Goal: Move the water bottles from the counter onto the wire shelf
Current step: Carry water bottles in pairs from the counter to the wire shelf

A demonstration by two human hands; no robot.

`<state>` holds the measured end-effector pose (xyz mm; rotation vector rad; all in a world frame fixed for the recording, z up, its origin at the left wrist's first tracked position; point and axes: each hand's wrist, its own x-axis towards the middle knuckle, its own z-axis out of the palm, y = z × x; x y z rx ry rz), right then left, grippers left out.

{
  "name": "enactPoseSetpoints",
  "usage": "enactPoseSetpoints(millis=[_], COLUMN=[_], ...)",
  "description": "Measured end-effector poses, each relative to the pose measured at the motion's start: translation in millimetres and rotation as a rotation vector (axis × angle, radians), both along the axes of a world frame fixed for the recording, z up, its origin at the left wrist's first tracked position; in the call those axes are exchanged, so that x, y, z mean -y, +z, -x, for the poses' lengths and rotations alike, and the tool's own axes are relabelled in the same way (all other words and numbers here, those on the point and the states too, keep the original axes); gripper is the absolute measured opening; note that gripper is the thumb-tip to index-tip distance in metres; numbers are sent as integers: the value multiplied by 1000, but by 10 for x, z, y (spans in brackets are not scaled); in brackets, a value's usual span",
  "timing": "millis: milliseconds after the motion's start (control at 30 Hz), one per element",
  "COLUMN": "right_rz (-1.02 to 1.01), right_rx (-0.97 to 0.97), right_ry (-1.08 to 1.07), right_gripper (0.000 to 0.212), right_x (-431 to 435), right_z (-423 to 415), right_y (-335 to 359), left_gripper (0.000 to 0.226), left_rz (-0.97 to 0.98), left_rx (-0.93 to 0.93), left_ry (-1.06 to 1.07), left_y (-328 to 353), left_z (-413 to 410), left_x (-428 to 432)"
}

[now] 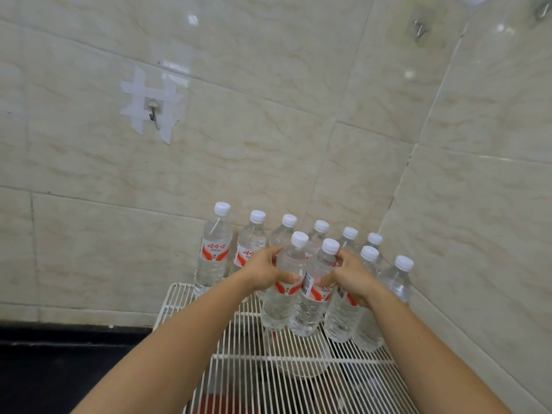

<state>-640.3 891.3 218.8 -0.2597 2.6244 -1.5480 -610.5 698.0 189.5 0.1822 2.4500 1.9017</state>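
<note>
I have one water bottle in each hand, both standing on the wire shelf (227, 348) in the front row; my left hand (264, 270) wraps the left bottle (283, 294) around its upper body, fingers (273, 253) curled round the far side and thumb pressed across the front just above the red label; my right hand (351, 277) does the same on the right bottle (315, 297), fingers closed on its shoulder just below the white cap. The two bottles touch each other, and the back row of bottles (213, 252) stands against the tiled wall (239, 162) behind them; more bottles crowd the corner to my right.

What worries me is the footing; the shelf is only thin white wires with gaps between, so a bottle base that lands between wires rather than flat across them could tip when I let go; and because everything is packed so closely, one tipping bottle would likely knock its neighbours over in turn. The bottles look full and their plastic thin, so a hard squeeze could dent them or let one slip. I judge I should feel each base settle before I loosen my grip.

Both my forearms reach forward from the bottom of the view and converge toward the middle; the wrists are roughly straight, palms facing inward toward each other, hands level with the labels.
</note>
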Motion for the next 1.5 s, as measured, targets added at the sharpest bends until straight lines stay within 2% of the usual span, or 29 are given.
enactPoseSetpoints(millis=[133,233,433,600,700,867,1000,1067,1233,1500], right_rz=[-4,-12,6,9,-51,-117,-207,-242,-304,-363], right_rx=[35,31,-61,-175,-252,-462,-691,-747,-663,-399], right_ry=[-2,-27,-77,-136,-154,-189,-221,-188,-27,195], right_gripper=[63,57,56,81,83,68,48,40,29,46], right_x=[22,43,62,86,111,186,346,491,1029,2632], right_z=[23,-6,-54,-114,-204,-429,-623,-759,-1128,-2128], right_y=[27,43,80,178,208,306,274,218,-99,-702], left_gripper=[70,72,68,62,64,71,53,46,35,39], left_rz=[-6,4,35,60,74,121,144,150,217,520], left_rx=[-5,-20,-47,-63,-71,-131,-239,-271,-265,-137], left_ry=[3,15,54,92,122,223,329,372,438,579], left_y=[-15,-31,-40,-10,14,25,20,6,-124,-545], left_z=[-5,7,-28,-96,-151,-256,-450,-594,-1089,-2544], left_x=[-20,-53,-87,-95,-79,-9,135,247,668,2308])
